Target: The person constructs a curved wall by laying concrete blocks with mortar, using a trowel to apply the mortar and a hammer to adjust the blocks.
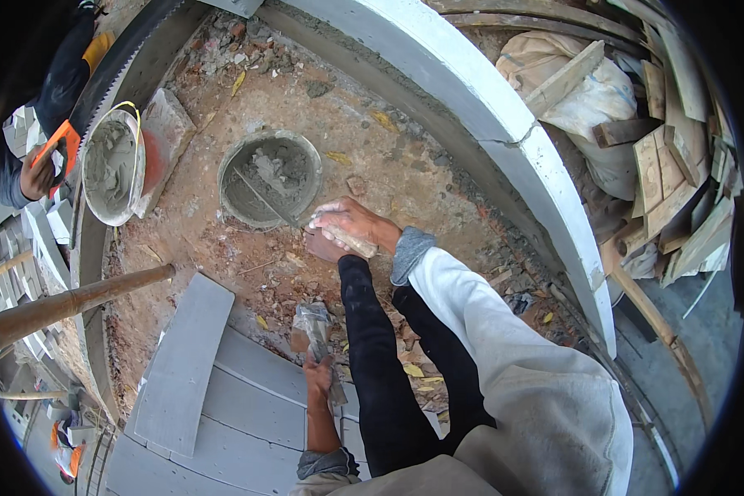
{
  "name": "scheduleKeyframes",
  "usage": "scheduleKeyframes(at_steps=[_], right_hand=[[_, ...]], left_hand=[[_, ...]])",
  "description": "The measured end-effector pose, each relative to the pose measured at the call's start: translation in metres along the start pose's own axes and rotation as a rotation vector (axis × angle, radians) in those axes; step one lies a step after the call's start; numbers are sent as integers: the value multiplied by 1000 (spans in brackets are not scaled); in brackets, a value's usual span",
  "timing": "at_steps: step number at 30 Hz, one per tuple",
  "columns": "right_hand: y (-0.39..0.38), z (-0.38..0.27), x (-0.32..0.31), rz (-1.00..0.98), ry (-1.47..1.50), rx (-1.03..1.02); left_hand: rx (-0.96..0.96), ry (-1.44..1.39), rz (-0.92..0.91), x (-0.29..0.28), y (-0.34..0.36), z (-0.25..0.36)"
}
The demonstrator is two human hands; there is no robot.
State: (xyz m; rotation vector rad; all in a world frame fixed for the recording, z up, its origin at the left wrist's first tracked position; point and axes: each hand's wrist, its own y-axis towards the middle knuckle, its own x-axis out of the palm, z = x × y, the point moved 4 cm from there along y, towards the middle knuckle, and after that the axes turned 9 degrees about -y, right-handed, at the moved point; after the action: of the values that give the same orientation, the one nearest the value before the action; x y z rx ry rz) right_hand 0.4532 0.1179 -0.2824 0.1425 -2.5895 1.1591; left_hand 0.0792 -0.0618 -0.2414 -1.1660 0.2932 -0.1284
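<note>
My right hand (347, 221) is closed around a wooden-handled tool (360, 242). A thin straight piece, apparently the tool's blade seen edge-on, runs from it into a round bucket (225, 188) of wet grey mortar (274, 172); it looks like a trowel. My left hand (318, 374) is lower down, beside my leg, closed on a grey, mortar-crusted tool (312, 322) whose exact kind I cannot make out. It is above the grey blocks (248, 405). My foot and black-clad leg (372, 347) are between the two hands.
A second mortar bucket (112, 168) stands left, beside a flat slab (169, 136). There a co-worker's hand (37, 172) grips an orange-handled saw (64, 153). A curved block wall (546, 165) bounds the right; beyond lie sacks (587, 99) and planks (661, 182). A wooden pole (83, 302) juts from the left.
</note>
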Motion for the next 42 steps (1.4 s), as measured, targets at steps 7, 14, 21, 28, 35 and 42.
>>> scheduleKeyframes(at_steps=[7,14,21,28,35,42], right_hand=[[-72,-4,-52,379,-348,-243],[-30,9,-28,163,-273,-369],[13,70,-63,16,-528,-152],[12,49,-85,303,-811,-364],[91,-17,-122,622,-707,-434],[216,-119,-125,812,-582,-725]], left_hand=[[56,59,63,2,24,5],[222,251,116,-25,89,9],[311,531,96,-8,165,60],[413,684,103,21,212,54],[597,681,290,68,244,70],[732,639,537,121,273,79]])
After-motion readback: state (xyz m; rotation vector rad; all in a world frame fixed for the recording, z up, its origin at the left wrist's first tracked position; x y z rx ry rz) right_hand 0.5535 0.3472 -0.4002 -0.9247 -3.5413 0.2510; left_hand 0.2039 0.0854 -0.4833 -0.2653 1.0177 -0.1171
